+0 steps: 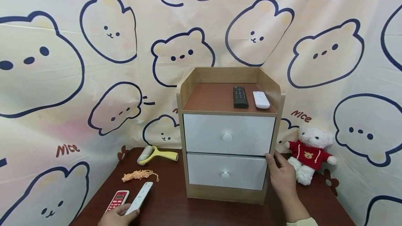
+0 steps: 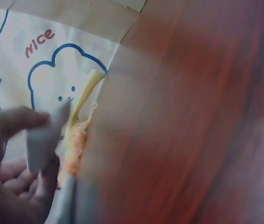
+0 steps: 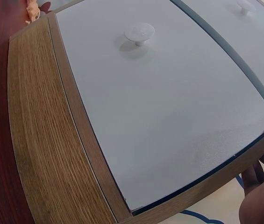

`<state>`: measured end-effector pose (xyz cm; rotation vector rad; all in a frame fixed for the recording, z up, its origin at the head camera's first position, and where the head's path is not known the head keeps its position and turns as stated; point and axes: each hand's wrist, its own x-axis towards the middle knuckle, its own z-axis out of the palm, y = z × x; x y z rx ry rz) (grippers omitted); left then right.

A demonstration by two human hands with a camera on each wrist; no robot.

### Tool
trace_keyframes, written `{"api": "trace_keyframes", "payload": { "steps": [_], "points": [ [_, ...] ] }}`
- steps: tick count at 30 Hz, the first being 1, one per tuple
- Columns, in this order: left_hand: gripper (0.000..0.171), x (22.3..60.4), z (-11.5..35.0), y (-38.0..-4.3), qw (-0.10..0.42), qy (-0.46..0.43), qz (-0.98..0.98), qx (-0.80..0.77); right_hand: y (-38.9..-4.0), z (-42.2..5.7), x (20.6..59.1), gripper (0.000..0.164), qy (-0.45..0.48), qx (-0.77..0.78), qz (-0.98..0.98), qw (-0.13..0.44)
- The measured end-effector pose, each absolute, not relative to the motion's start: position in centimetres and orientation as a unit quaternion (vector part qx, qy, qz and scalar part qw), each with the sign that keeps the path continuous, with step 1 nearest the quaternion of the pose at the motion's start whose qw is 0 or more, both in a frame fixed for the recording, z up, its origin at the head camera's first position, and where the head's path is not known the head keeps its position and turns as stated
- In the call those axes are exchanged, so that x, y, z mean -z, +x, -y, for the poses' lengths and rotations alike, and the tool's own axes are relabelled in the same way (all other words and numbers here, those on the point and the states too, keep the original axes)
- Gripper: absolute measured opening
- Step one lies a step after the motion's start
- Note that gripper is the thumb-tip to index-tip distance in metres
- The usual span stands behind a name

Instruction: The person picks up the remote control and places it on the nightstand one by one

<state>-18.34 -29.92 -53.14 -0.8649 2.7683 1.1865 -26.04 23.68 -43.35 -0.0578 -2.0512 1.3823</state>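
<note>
In the head view my left hand (image 1: 117, 216) holds a slim white remote control (image 1: 140, 196) between thumb and fingers, above the table's left front. A red-and-white remote (image 1: 118, 199) is right beside that hand; whether the fingers touch it I cannot tell. The left wrist view shows the held remote blurred, thumb on one side. My right hand (image 1: 283, 175) grips the right side edge of a small wooden cabinet (image 1: 225, 191), thumb at the front near the lower drawer (image 1: 242, 170). Both the lower and upper drawers (image 1: 204, 133) are white, round-knobbed and closed.
On the cabinet top lie a black remote (image 1: 240, 97) and a white remote (image 1: 261, 100). A yellow-handled lint roller (image 1: 166, 155) and an orange yarn bundle (image 1: 139, 175) lie left on the dark table (image 1: 169, 208). A white teddy bear (image 1: 311, 156) in red sits right.
</note>
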Motion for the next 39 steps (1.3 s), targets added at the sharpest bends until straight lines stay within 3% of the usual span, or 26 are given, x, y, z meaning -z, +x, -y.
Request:
{"api": "trace_keyframes", "payload": {
  "steps": [10,23,28,39],
  "points": [
    [0.081,44.1,25.2,-15.9,-0.090,-0.210,-0.862,-0.453,-25.9,-23.6,43.3,0.043,-0.014,-0.534,0.779,0.328],
    [0.054,31.1,15.2,-12.1,-0.214,-0.057,-0.831,-0.510,-26.0,-23.6,43.2,0.042,-0.020,-0.527,0.781,0.335],
    [0.048,27.2,11.2,-13.2,-0.252,0.001,-0.810,-0.529,-26.0,-23.5,43.1,0.043,-0.025,-0.528,0.782,0.330],
    [0.043,21.4,5.9,-19.4,-0.260,0.057,-0.784,-0.560,-25.8,-23.7,43.0,0.051,-0.031,-0.528,0.792,0.305]
  ]
}}
